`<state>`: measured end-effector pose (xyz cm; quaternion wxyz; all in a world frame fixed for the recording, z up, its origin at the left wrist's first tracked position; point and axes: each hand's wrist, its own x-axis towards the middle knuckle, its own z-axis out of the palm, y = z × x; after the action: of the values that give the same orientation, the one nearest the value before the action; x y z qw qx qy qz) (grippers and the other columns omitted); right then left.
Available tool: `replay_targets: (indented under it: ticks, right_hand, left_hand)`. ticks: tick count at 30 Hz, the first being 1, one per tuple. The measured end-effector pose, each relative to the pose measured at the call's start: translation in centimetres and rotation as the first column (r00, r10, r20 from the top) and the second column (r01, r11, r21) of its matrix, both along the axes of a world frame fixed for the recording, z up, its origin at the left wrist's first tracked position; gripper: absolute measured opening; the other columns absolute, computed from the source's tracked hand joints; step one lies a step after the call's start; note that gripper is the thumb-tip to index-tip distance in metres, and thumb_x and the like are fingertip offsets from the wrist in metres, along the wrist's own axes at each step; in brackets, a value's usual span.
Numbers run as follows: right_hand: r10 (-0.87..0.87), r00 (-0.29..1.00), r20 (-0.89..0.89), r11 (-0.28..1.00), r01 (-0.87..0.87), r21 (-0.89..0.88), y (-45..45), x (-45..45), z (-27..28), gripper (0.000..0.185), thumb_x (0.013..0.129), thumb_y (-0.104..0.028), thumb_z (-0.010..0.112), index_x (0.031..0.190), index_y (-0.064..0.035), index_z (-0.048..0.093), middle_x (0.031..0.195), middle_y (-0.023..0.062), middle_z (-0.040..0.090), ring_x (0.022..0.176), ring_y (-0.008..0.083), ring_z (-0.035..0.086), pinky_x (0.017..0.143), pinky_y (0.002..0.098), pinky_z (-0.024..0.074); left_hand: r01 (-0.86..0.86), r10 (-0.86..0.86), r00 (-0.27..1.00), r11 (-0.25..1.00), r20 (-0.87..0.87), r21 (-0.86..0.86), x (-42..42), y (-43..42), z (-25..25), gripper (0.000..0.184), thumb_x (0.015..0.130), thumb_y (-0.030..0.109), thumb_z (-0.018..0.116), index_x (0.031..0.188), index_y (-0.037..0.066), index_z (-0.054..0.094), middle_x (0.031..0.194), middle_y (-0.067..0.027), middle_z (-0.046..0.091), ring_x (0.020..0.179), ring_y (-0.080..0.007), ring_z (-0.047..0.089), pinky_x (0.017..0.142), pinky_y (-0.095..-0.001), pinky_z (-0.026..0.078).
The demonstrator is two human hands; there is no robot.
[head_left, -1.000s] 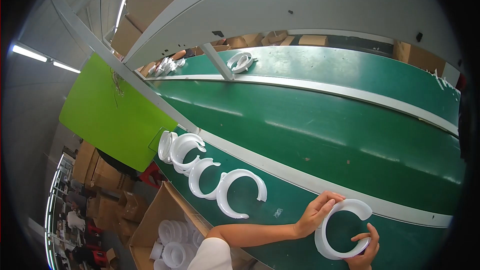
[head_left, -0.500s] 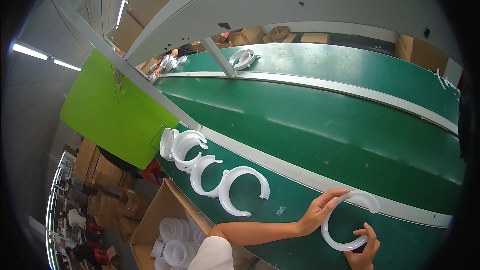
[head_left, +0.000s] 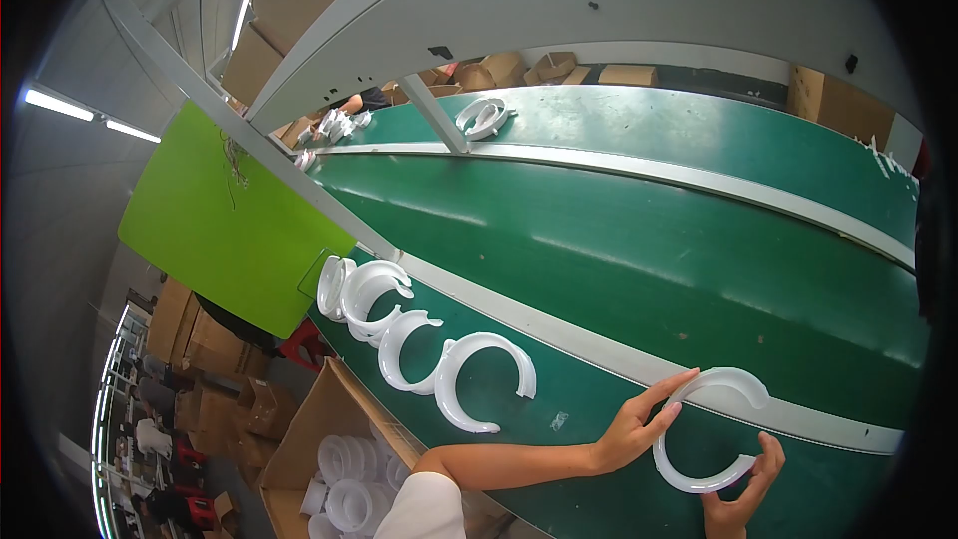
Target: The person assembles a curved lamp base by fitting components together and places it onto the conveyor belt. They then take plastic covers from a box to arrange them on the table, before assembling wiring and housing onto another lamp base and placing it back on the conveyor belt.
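A white C-shaped plastic ring (head_left: 687,480) is held up over the front strip of the green bench, its gap facing right. My left hand (head_left: 639,431) grips the ring's left side between thumb and fingers. At the lower right, my right hand (head_left: 743,495) has its thumb under the ring's lower end and its fingers up beside that end. To the left, a similar white ring (head_left: 451,401) lies on the bench. Several more rings, among them this one (head_left: 391,359), lie in a row touching one another.
A cardboard box (head_left: 299,439) holding white round parts (head_left: 351,505) stands below the bench's left edge. A metal rail (head_left: 559,337) runs behind the rings, beside the green belt (head_left: 619,240). White rings (head_left: 485,118) lie on the far strip. A person's arm (head_left: 351,103) shows at far left.
The ring has moved slightly up and to the right with my left hand. My right hand's fingers have uncurled and shifted right, around its lower end. The far person's hand has left the rail.
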<state>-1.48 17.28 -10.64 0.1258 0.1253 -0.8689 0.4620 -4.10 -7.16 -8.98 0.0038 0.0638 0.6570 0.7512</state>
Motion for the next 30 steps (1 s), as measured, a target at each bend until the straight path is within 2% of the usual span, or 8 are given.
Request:
replay_targets:
  ticks: [3, 6, 15, 18, 21, 24, 27, 30]
  right_hand:
    - [-0.007, 0.999, 0.033, 0.996, 0.01, -0.085, -0.7, -0.4, -0.5, 0.094, 0.065, -0.025, 0.084, 0.143, -0.0016, 0.036, 0.124, 0.0117, 0.049, 0.112, 0.0204, 0.051, 0.087, 0.0286, 0.0386]
    - [0.016, 0.949, 0.316, 0.968, 0.065, -0.242, -0.7, -0.3, 0.5, 0.092, 0.067, -0.021, 0.081, 0.143, 0.0008, 0.034, 0.117, 0.0113, 0.052, 0.097, 0.0163, 0.055, 0.083, 0.0268, 0.0403]
    - [0.232, 0.873, 0.428, 0.812, 0.068, -0.579, -2.1, -0.7, 2.8, 0.099, 0.071, -0.013, 0.076, 0.149, 0.0037, 0.019, 0.098, 0.0105, 0.059, 0.065, 0.0089, 0.054, 0.059, 0.0183, 0.0427]
    - [0.221, 0.944, 0.245, 0.866, -0.075, -0.494, -2.2, -0.8, 1.9, 0.097, 0.077, -0.021, 0.072, 0.151, 0.0019, 0.013, 0.094, 0.0111, 0.058, 0.06, 0.0086, 0.054, 0.051, 0.0183, 0.0425]
    - [0.418, 0.875, 0.245, 0.751, -0.181, -0.635, -1.7, -0.8, 3.7, 0.093, 0.084, -0.031, 0.079, 0.15, -0.0014, 0.021, 0.117, 0.0153, 0.061, 0.08, 0.0185, 0.06, 0.068, 0.027, 0.0494]
    - [0.435, 0.841, 0.322, 0.759, -0.151, -0.633, -1.3, -0.6, 2.1, 0.092, 0.091, -0.036, 0.069, 0.153, -0.0036, 0.009, 0.117, 0.0138, 0.06, 0.073, 0.0121, 0.054, 0.062, 0.0232, 0.0443]
    - [0.426, 0.834, 0.35, 0.795, -0.162, -0.584, -1.2, -0.6, 2.6, 0.078, 0.096, -0.036, 0.059, 0.151, -0.0014, 0.015, 0.112, 0.0141, 0.061, 0.07, 0.012, 0.054, 0.061, 0.0232, 0.0437]
    - [0.305, 0.85, 0.429, 0.828, -0.015, -0.56, -1.5, -0.3, 1.6, 0.09, 0.084, -0.033, 0.065, 0.15, 0.0001, 0.015, 0.095, 0.0116, 0.058, 0.061, 0.0088, 0.055, 0.051, 0.0191, 0.0435]
  left_hand:
    - [0.005, -0.005, 1.0, 1.0, -0.006, -0.015, 0.0, 0.1, -0.1, 0.05, 0.103, 0.018, 0.047, 0.15, 0.007, 0.037, 0.15, -0.0077, 0.042, 0.128, -0.0162, 0.046, 0.106, -0.0297, 0.037]
    - [0.005, -0.005, 1.0, 1.0, 0.015, -0.024, 0.0, 0.2, 0.1, 0.052, 0.103, 0.018, 0.049, 0.152, 0.007, 0.034, 0.149, -0.0075, 0.042, 0.127, -0.0164, 0.046, 0.105, -0.0297, 0.037]
    - [-0.066, 0.066, 0.997, 0.998, 0.046, 0.007, 0.0, 0.7, -0.4, 0.047, 0.1, 0.014, 0.051, 0.146, 0.006, 0.041, 0.144, -0.0106, 0.048, 0.132, -0.0186, 0.045, 0.108, -0.0332, 0.036]
    - [-0.135, 0.119, 0.984, 0.983, -0.13, -0.122, -0.3, 0.8, -0.1, 0.05, 0.098, 0.01, 0.051, 0.147, 0.007, 0.04, 0.147, -0.0111, 0.046, 0.133, -0.0185, 0.044, 0.11, -0.0345, 0.035]
    - [-0.113, 0.099, 0.99, 0.984, -0.104, -0.139, -0.2, 0.9, -0.1, 0.051, 0.096, 0.004, 0.051, 0.145, 0.006, 0.036, 0.152, -0.0135, 0.038, 0.134, -0.0206, 0.041, 0.113, -0.037, 0.032]
    - [-0.055, 0.052, 0.998, 0.997, 0.043, 0.055, -0.1, 1.0, -0.5, 0.046, 0.094, 0.001, 0.051, 0.137, 0.005, 0.035, 0.152, -0.0155, 0.036, 0.135, -0.0225, 0.04, 0.113, -0.0378, 0.031]
    - [-0.049, 0.049, 0.999, 0.999, -0.003, -0.018, -0.2, 0.8, -0.7, 0.038, 0.093, -0.001, 0.05, 0.128, 0.004, 0.035, 0.148, -0.0163, 0.038, 0.133, -0.0228, 0.04, 0.112, -0.0376, 0.032]
    - [-0.049, 0.049, 0.999, 0.999, -0.018, -0.022, -0.3, 0.8, -0.9, 0.036, 0.093, -0.001, 0.049, 0.126, 0.003, 0.036, 0.144, -0.0153, 0.039, 0.13, -0.0216, 0.041, 0.11, -0.0369, 0.033]
